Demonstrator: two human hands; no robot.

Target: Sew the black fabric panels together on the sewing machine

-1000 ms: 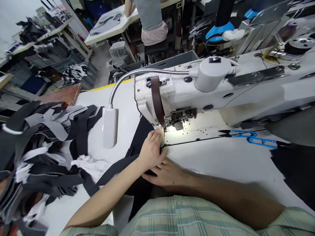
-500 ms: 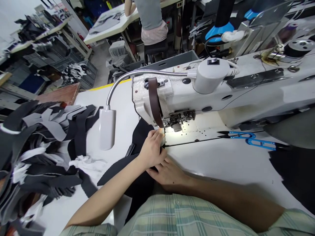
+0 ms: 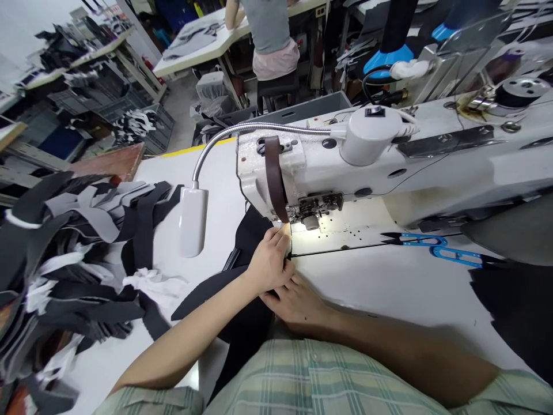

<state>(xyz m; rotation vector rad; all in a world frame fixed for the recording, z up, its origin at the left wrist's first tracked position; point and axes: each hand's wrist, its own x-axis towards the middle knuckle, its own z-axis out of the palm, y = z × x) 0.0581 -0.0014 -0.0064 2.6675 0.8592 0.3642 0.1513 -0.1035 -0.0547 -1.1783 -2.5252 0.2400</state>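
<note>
My left hand [image 3: 270, 262] is closed on black fabric [image 3: 250, 236], its fingertips pressed close together right by the needle area of the white sewing machine [image 3: 311, 155]. Just below it, my right hand [image 3: 298, 302] grips the near part of the same fabric, with its fingertips partly hidden under the left hand. The cloth runs from beneath the machine head down toward my lap. A dark zipper-like strip [image 3: 232, 259] lies on it left of my hand. A brown strap [image 3: 275, 178] hangs down the machine's front, and light falls on the needle plate [image 3: 341, 230].
Grey and black fabric strips [image 3: 103, 213] are heaped on the left of the table. A lamp [image 3: 193, 222] on a bendable neck stands over it. Two blue thread snips [image 3: 423, 239] lie at right, near dark fabric [image 3: 518, 311]. Another person [image 3: 270, 34] sits beyond the machine.
The black fabric beyond my left hand has shifted and bunched slightly near the machine. My right hand has slid a little up and right; my left hand stays by the needle.
</note>
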